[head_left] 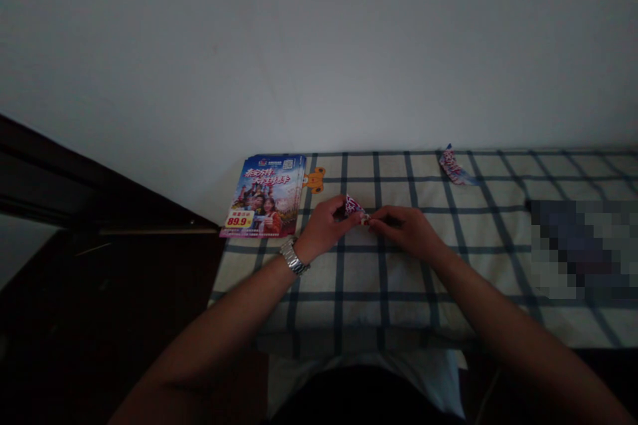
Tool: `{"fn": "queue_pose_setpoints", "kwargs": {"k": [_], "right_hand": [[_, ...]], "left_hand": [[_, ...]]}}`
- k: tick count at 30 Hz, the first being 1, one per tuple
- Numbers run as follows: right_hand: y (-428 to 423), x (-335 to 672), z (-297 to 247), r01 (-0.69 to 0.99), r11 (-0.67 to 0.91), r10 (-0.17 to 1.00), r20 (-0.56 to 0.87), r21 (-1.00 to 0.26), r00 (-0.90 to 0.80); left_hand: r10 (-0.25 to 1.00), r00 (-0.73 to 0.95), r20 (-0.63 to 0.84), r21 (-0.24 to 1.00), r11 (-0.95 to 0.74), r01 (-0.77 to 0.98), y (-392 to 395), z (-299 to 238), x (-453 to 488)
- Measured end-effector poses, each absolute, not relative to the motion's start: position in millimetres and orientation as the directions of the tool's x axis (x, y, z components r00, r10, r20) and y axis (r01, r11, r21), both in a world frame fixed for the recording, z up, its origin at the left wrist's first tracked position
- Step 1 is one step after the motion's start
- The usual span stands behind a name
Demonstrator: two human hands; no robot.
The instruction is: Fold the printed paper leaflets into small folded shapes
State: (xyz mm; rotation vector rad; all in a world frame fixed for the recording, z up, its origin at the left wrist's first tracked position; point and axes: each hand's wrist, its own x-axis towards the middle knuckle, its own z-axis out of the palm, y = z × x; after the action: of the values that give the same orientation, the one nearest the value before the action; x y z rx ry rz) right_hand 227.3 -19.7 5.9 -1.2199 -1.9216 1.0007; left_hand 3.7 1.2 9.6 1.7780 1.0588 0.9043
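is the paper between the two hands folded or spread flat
Folded, it seems: the paper shows as a small pointed piece pinched between left hand and right hand; creases are too small to tell.

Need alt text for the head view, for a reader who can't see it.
A person's left hand and right hand hold a small printed paper over a checked cloth. A stack of flyers lies to the left; another printed paper lies near the wall.
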Motion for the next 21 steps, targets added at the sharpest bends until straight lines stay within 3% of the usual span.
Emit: {"fn": "queue_pose_setpoints", "kwargs": {"k": [6,11,16,21], "right_hand": [[-18,226,2,0.378,0.261,0.947,0.159,-0.889,-0.278],[-13,233,1,0.438,0.325,0.941,0.238,-0.838,-0.242],[-11,238,5,0.475,0.457,0.887,0.346,-0.752,-0.305],[-12,237,8,0.467,0.509,0.856,0.368,-0.724,-0.363]], "left_hand": [[0.918,0.355,0.175,0.932,-0.271,0.239,0,11,5],[0.879,0.433,0.200,0.917,-0.323,0.233,0,12,4],[0.858,0.481,0.179,0.931,-0.306,0.198,0,13,3],[0.816,0.550,0.176,0.936,-0.313,0.164,0,9,2]]}}
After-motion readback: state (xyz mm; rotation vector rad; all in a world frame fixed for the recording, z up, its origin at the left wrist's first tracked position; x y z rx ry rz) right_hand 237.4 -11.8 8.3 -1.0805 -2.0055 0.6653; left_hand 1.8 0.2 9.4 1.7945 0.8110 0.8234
